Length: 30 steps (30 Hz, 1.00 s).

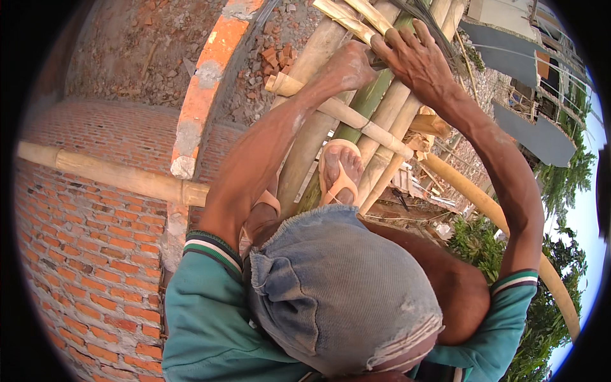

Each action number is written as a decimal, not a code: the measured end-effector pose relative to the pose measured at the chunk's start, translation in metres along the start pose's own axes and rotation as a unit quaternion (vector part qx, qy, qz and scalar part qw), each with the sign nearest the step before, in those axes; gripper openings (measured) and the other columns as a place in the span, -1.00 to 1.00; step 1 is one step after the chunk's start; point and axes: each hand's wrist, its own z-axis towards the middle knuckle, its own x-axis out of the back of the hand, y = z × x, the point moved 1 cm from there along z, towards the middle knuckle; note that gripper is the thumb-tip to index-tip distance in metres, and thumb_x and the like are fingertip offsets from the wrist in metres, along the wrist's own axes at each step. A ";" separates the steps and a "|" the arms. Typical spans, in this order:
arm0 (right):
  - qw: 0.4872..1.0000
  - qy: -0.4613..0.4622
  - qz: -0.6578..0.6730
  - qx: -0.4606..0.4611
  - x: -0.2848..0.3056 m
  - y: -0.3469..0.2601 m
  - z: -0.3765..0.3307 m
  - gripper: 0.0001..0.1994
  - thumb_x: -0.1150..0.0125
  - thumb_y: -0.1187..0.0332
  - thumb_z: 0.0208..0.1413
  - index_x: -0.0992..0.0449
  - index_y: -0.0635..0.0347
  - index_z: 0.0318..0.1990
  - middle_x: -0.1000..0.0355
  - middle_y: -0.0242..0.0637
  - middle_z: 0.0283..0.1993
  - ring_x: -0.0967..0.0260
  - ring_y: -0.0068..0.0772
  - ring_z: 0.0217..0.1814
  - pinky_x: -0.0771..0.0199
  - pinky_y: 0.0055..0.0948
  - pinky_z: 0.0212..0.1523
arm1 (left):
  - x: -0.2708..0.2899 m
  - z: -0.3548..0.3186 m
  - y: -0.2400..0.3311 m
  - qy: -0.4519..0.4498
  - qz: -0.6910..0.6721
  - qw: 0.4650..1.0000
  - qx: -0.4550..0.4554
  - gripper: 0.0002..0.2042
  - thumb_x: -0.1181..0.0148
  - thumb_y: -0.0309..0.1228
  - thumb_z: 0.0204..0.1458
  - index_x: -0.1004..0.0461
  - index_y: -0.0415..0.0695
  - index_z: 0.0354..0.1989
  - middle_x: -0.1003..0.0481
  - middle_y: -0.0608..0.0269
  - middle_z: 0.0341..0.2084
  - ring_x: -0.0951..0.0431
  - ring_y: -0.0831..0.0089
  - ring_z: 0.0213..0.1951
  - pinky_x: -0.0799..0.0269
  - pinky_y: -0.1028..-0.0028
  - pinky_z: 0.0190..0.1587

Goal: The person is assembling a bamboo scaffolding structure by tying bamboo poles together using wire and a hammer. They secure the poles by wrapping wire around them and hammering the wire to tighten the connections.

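Observation:
Both my hands meet over a walkway of bamboo poles (312, 137), close to two split bamboo pieces (347, 20). My left hand (354, 65) is closed, fingertips pressed together and partly hidden; whatever they grip is too small to make out. Against it, my right hand (415, 62) bends its fingers over the ends of the split pieces, its thumb side tucked towards the left hand. A green bamboo pole (372, 95) runs beneath them. Across the poles lies a bamboo crosspiece (344, 113). A bundle of dark thin strips (425, 14) rests beyond my right hand.
My sandalled foot (342, 172) stands on the poles. A brick wall (95, 267) and a brick-and-mortar edge (207, 76) lie left, with rubble (277, 57) lower down. A horizontal bamboo pole (108, 172) crosses the wall. Another pole (471, 191) slants right, near foliage (477, 245).

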 end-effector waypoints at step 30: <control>0.953 -0.117 0.269 -0.072 -0.015 -0.010 -0.017 -0.81 -0.16 0.38 0.17 -0.39 0.21 -0.11 -0.49 -0.10 -0.34 -0.53 -0.01 -0.36 -0.49 -0.06 -0.36 | -0.039 -0.035 0.019 0.113 0.265 0.957 -0.046 -0.61 -0.30 -0.42 -0.05 -0.34 -0.19 -0.04 -0.53 0.02 -0.17 -0.55 0.10 -0.06 -0.38 0.11 -0.05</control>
